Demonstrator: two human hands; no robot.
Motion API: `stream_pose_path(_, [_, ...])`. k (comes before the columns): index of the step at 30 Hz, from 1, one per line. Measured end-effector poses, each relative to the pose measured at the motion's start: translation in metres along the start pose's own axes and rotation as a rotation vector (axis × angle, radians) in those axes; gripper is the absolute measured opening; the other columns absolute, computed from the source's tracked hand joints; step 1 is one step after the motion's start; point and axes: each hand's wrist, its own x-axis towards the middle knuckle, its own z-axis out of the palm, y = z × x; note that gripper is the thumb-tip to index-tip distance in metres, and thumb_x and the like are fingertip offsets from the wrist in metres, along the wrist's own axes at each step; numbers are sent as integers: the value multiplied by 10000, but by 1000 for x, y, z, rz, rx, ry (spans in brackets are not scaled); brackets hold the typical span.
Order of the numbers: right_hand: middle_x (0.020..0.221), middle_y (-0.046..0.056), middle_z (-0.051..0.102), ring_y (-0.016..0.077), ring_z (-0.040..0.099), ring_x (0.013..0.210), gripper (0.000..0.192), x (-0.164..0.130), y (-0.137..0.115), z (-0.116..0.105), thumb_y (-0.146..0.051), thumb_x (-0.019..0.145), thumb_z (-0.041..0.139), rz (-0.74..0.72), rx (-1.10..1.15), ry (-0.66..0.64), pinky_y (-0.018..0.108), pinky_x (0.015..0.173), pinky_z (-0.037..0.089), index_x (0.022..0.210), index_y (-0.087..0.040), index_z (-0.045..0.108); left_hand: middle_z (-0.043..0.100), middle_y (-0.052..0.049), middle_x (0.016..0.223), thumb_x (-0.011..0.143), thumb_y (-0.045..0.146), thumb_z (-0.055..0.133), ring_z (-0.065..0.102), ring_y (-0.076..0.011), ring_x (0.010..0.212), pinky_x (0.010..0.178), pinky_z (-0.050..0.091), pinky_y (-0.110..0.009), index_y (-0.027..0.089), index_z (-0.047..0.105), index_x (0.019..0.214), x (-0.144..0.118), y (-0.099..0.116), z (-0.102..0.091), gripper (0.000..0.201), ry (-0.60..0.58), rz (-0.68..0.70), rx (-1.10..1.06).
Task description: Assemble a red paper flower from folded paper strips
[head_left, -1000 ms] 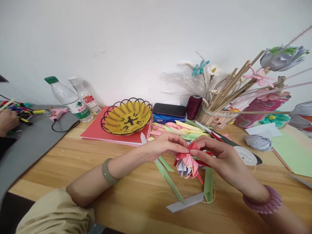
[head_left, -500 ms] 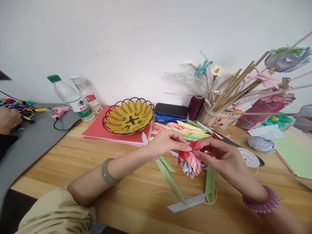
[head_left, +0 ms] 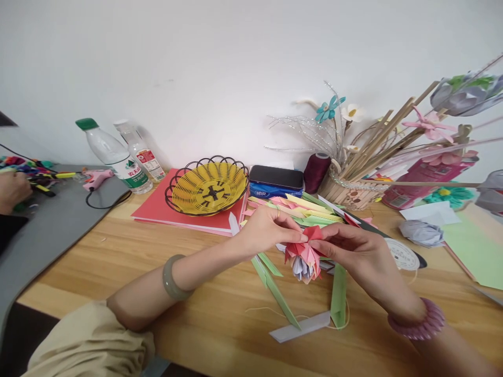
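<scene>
Above the middle of the wooden desk (head_left: pixel 118 262), both hands meet on a folded paper flower (head_left: pixel 304 256) of red and pink petals with a pale grey core, held just clear of the surface. Left hand (head_left: pixel 265 230) pinches the flower's upper red tip between thumb and fingers, its grip pressed together on the paper; right hand (head_left: pixel 353 251) closes on the same flower from the other side, fingertips tight against the petals. Green folded strips (head_left: pixel 275 288) and a grey strip (head_left: pixel 298 327) lie on the desk just beneath. Farther back sit a yellow wire basket (head_left: pixel 207 186) on a red folder (head_left: pixel 157 209), two water bottles (head_left: pixel 118 157), and a maroon thread spool (head_left: pixel 315 172). At the far left edge another person's hand (head_left: pixel 11 191) rests among coloured items.
</scene>
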Motion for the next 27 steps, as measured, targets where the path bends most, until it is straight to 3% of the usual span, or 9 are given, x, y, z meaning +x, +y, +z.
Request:
stream_pose_path(4, [798, 19, 674, 152, 620, 710, 186, 1, -5, 2, -358, 712, 664, -16, -30, 2, 252, 638, 498, 819, -206, 650, 598, -1, 543, 599, 168, 678, 533, -74, 495, 511, 420, -209, 98, 621, 593, 0, 0, 2, 90, 35, -10, 27])
stream_pose_path(13, [802, 28, 666, 161, 606, 725, 196, 1, -2, 1, -352, 767, 609, -50, -107, -66, 278, 659, 487, 888, -198, 624, 587, 13, 591, 593, 81, 642, 534, -54, 521, 528, 420, -180, 101, 575, 655, 2, -4, 0, 94, -20, -16, 25])
stream_pose_path(27, [725, 18, 656, 149, 585, 663, 193, 1, -2, 2, -384, 770, 593, -76, -248, -19, 263, 609, 468, 737, -195, 620, 575, 3, 567, 610, 95, 610, 524, -62, 508, 494, 407, -181, 104, 550, 611, -1, -2, 4, 61, 31, 15, 130])
